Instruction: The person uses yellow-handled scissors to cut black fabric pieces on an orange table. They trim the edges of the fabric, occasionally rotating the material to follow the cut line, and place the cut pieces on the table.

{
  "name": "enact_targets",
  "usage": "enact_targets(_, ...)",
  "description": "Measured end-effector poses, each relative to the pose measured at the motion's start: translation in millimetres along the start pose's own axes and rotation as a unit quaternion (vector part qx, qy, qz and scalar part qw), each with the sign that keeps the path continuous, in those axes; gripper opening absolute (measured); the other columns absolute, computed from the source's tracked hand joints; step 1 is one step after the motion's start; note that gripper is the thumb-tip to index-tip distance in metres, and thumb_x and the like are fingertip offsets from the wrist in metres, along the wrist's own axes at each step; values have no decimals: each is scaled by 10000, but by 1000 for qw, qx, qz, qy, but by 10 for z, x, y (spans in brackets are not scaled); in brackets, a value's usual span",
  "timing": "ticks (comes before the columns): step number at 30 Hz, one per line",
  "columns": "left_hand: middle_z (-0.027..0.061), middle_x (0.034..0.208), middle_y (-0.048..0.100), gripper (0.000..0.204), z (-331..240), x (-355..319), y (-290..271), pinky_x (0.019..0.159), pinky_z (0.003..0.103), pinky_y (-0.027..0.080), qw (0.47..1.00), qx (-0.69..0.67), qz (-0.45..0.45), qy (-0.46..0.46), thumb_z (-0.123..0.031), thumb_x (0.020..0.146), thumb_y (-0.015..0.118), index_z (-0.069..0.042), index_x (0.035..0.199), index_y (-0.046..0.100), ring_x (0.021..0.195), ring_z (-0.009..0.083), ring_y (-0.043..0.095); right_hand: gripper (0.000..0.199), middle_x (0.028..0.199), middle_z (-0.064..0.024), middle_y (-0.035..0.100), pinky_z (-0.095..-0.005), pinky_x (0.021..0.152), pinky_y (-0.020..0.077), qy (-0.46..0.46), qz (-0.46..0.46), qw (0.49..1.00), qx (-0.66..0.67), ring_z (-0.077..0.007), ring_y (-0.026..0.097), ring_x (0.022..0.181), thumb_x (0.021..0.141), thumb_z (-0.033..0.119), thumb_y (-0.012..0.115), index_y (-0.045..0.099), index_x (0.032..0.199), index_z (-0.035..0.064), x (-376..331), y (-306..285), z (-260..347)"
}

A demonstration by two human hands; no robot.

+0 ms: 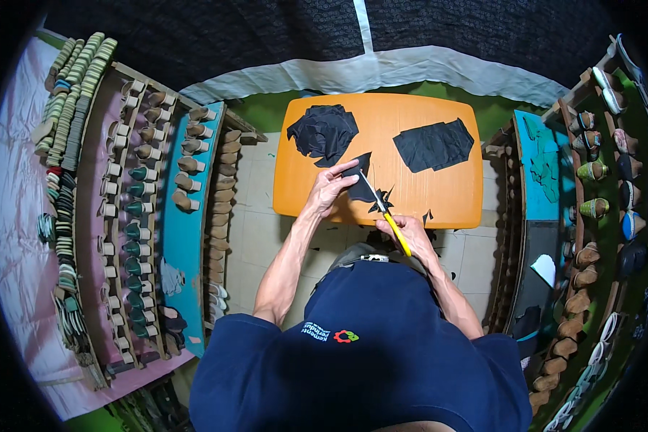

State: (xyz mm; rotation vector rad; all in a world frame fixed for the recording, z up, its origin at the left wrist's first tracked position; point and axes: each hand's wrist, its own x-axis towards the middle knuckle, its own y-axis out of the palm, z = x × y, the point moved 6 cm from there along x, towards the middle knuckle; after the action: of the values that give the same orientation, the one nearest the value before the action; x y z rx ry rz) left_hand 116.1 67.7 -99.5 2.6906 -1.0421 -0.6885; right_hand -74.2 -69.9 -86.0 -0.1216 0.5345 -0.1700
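Observation:
My left hand pinches a small piece of black fabric over the near edge of the orange table. In my right hand is a pair of scissors with yellow handles. Its blades reach up and left to the fabric's right edge. Black offcuts lie on the table just beside the blades. Farther off, a crumpled heap of black fabric rests at the table's far left. A flatter stack of black fabric pieces lies at the right.
Shelves of shoes and shoe lasts stand on my left, with striped rolls at their outer side. More shoes hang on racks to my right, beside a blue board. Black scraps lie on the tiled floor. A dark curtain hangs behind the table.

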Motion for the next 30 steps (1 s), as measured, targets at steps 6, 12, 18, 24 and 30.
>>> enact_targets(6, 67, 1104, 704, 553, -264, -40, 27, 878, 247, 541, 985, 66, 124, -95, 36, 822, 707, -45, 1358, 599, 927, 106, 667, 533, 629, 37, 464, -298, 545, 333, 20, 32, 999, -14, -85, 406, 596, 823, 538, 785, 635, 713, 38, -57, -68, -20)
enact_targets(12, 54, 1056, 714, 552, -286, 26, 10, 851, 248, 520, 976, 133, 130, -111, 16, 794, 747, -48, 1330, 631, 904, 98, 652, 540, 627, 53, 447, -290, 534, 308, 33, 59, 998, -16, -72, 379, 591, 844, 564, 752, 632, 716, 53, -105, -68, 38)
enact_targets(18, 37, 1002, 719, 546, -214, 85, 16, 837, 237, 510, 968, 164, 158, -104, -3, 792, 767, -60, 1320, 644, 858, 83, 637, 544, 583, 68, 442, -259, 466, 299, 38, 97, 994, 42, -58, 385, 503, 874, 602, 696, 594, 689, 101, -64, -6, -125)
enact_targets(24, 41, 1024, 721, 538, -143, 75, 28, 860, 245, 510, 977, 121, 146, -99, 6, 813, 741, -61, 1335, 631, 859, 85, 643, 557, 547, 62, 447, -235, 406, 363, 48, 106, 991, 68, -56, 433, 439, 894, 623, 651, 545, 677, 121, -127, 25, -1)
enact_targets(30, 63, 1065, 725, 531, -157, 53, 29, 881, 250, 510, 976, 118, 150, -103, 6, 822, 732, -42, 1339, 621, 890, 95, 653, 525, 588, 45, 458, -258, 426, 355, 57, 106, 992, 39, -70, 425, 486, 957, 583, 576, 570, 752, 99, -124, -4, -60)
